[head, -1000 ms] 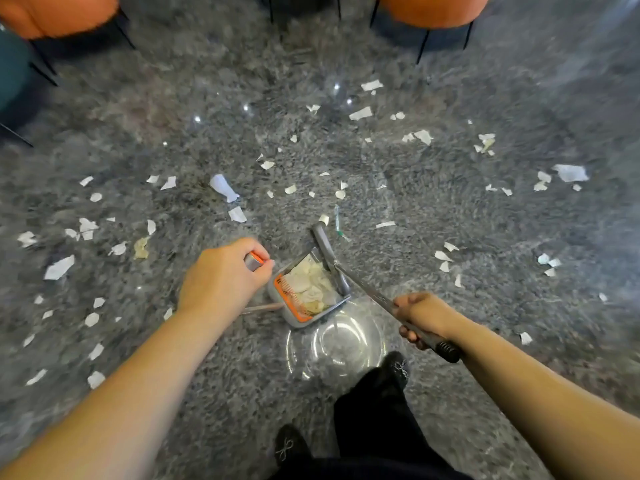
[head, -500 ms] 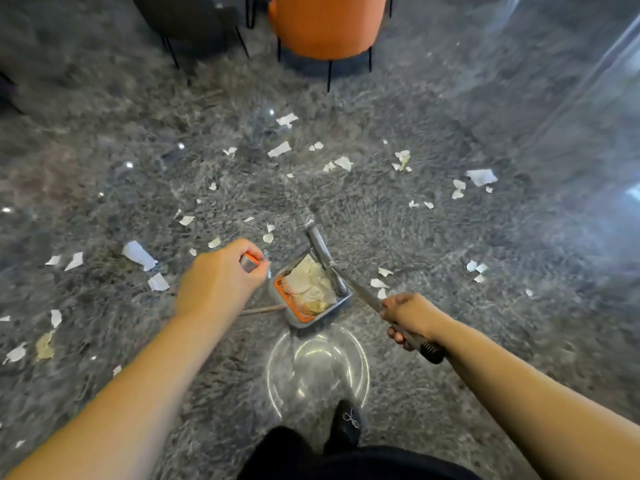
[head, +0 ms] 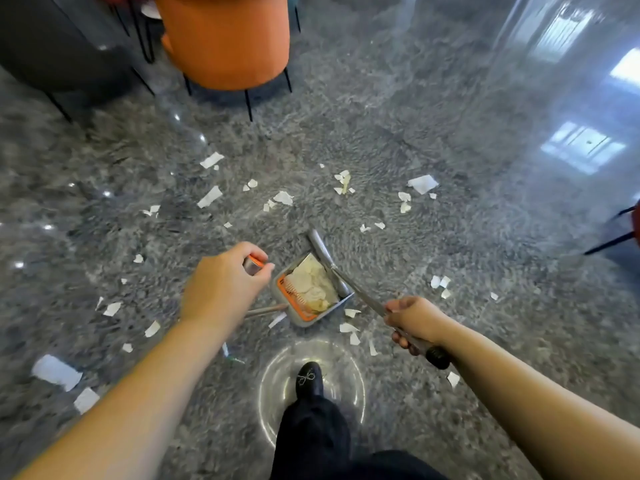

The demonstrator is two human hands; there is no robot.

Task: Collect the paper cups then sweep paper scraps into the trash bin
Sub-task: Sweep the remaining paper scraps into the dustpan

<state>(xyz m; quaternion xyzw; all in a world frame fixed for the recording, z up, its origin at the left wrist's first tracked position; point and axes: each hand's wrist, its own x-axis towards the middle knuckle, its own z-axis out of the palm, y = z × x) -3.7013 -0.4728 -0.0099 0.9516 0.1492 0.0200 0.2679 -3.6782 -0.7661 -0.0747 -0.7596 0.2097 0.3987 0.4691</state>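
Since a second ago we have walked forward, bringing the orange chair (head: 225, 39) closer. Our left hand (head: 221, 285) grips the dustpan (head: 311, 289) handle; our right hand (head: 414, 320) clamps the broom (head: 349, 289). Scraps (head: 349, 329) lie beside the full dustpan; tilting it could spill paper.

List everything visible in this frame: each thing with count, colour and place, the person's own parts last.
dustpan: one, grey with orange comb, centre floor, holding scraps
broom: one, grey, head at dustpan's right edge
paper scraps: many, white, scattered around the dustpan
floor: grey, glossy
orange chair: one, top centre
dark chair: one, top left
foot: one, black shoe, bottom centre
left hand: grips the dustpan's orange-tipped handle
right hand: grips the broom's handle
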